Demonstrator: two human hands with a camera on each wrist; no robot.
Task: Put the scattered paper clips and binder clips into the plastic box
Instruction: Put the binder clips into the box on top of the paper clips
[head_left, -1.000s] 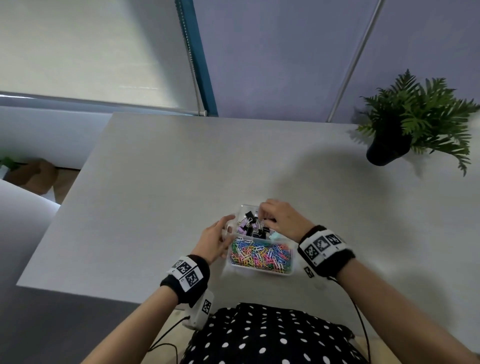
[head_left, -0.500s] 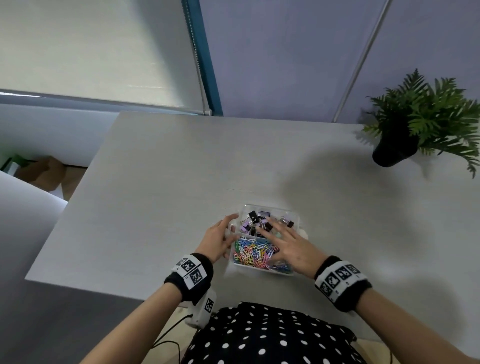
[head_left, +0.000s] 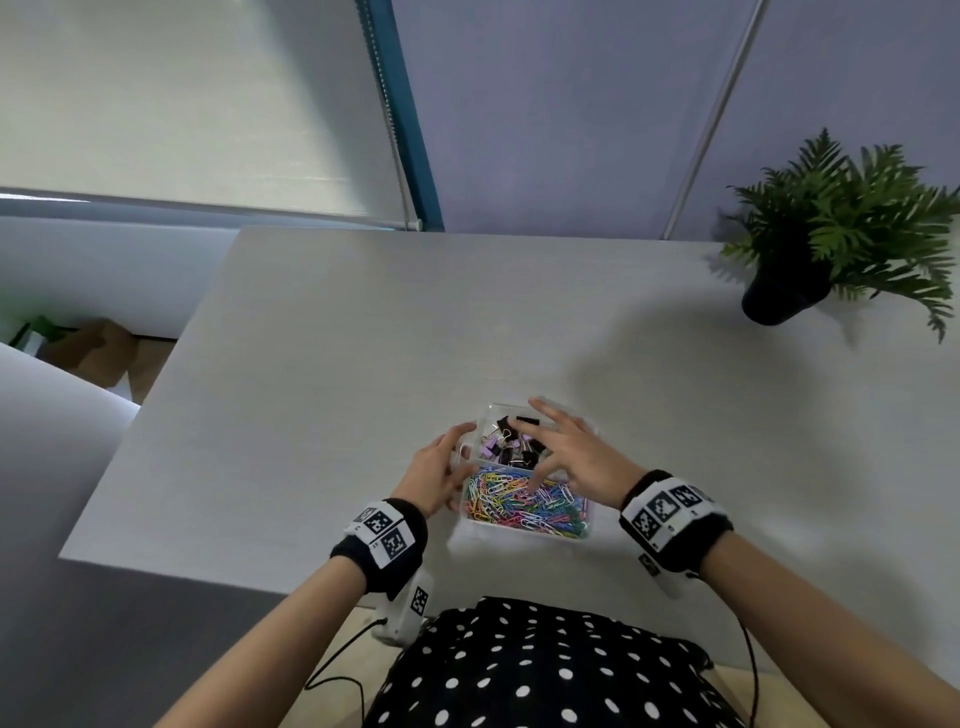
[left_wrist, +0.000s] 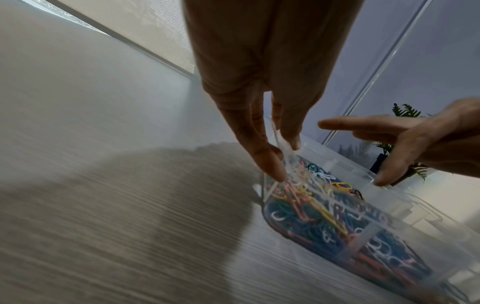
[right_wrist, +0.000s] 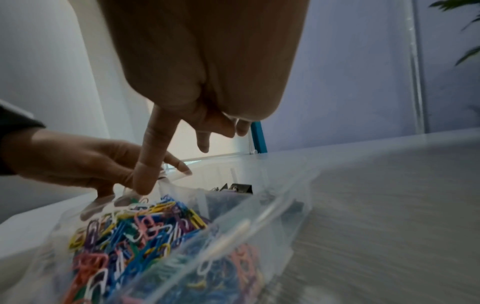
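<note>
your right hand (head_left: 576, 457) has its fingers spread and straight over the plastic box (head_left: 519, 527), thumb tip down near the paper clips (head_left: 524, 504), holding nothing. your left hand (head_left: 436, 475) rests relaxed fingers against the box's left wall, steadying it. the colourful clips fill the near compartment; the binder clips (head_left: 511, 444) sit in the far one. i see none loose on the table (head_left: 337, 364), though blur may hide one. paper clips are light, slick and tangle, so pinch them in small bunches; binder clips are stiff and heavier, best taken by the body. a potted plant (head_left: 831, 244) stands far right.
</note>
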